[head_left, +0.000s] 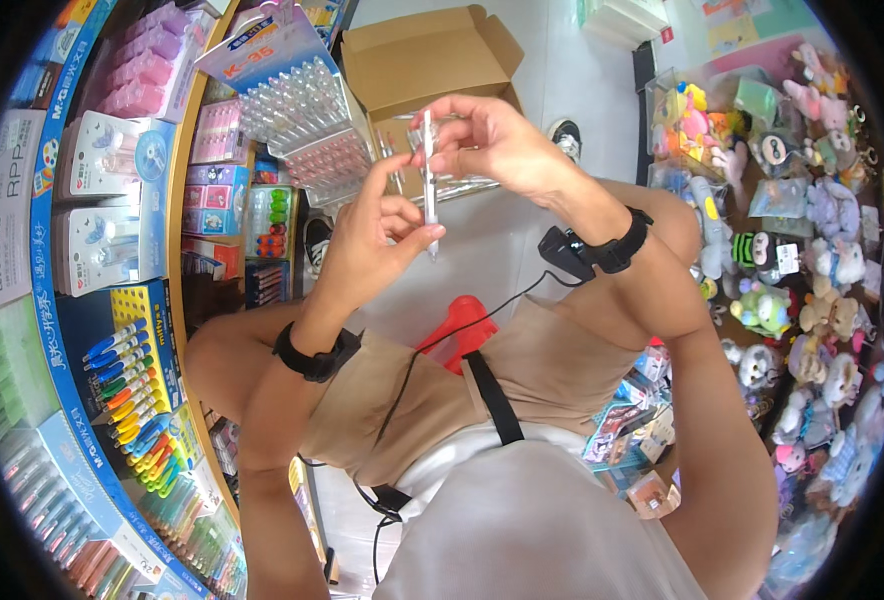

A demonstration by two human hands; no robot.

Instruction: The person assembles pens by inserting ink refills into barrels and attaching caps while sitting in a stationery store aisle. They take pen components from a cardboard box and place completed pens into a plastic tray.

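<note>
A pale grey-white top [537, 520] is worn over beige shorts [562, 355], with a flat black strap [493, 398] lying down their front. Each wrist carries a broad black band, the left band [315, 353] with a blocky module and the right band [623, 243] beside a black box [566, 251], from which a thin black cable [449, 334] runs across the lap. The sneakers [566, 137] are black with white.
</note>
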